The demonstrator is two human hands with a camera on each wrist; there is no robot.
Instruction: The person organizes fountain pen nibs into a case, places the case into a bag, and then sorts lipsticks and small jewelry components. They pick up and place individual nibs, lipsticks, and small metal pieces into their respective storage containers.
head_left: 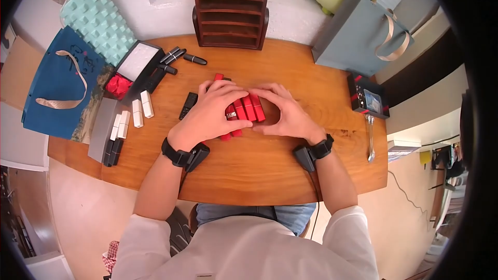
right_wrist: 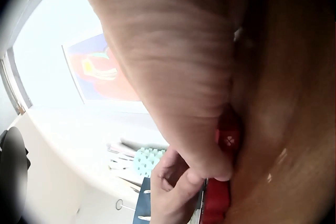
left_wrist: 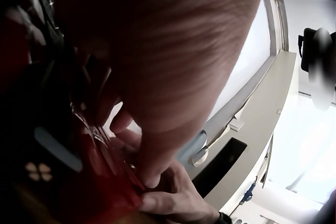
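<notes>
Several red tubes (head_left: pixel 248 108) lie side by side in a row on the wooden table, between the two hands. The left hand (head_left: pixel 207 108) arches over the row's left part, fingertips at its far end and thumb at its near end, gripping it. From the right, the right hand (head_left: pixel 286 114) holds the row the same way, its thumb near the left thumb. More red tubes show partly under the left hand. In the right wrist view, the thumb touches a red tube (right_wrist: pixel 229 136) with a small clover mark; in the left wrist view, red tubes (left_wrist: pixel 107 182) are dark and blurred.
A black item (head_left: pixel 189 105) lies left of the left hand. White tubes (head_left: pixel 147 105), black tubes (head_left: pixel 195 59) and an open box (head_left: pixel 137 62) are farther left. A wooden rack (head_left: pixel 231 18) stands behind, a grey bag (head_left: pixel 347 33) at back right, a spoon (head_left: pixel 370 137) at right.
</notes>
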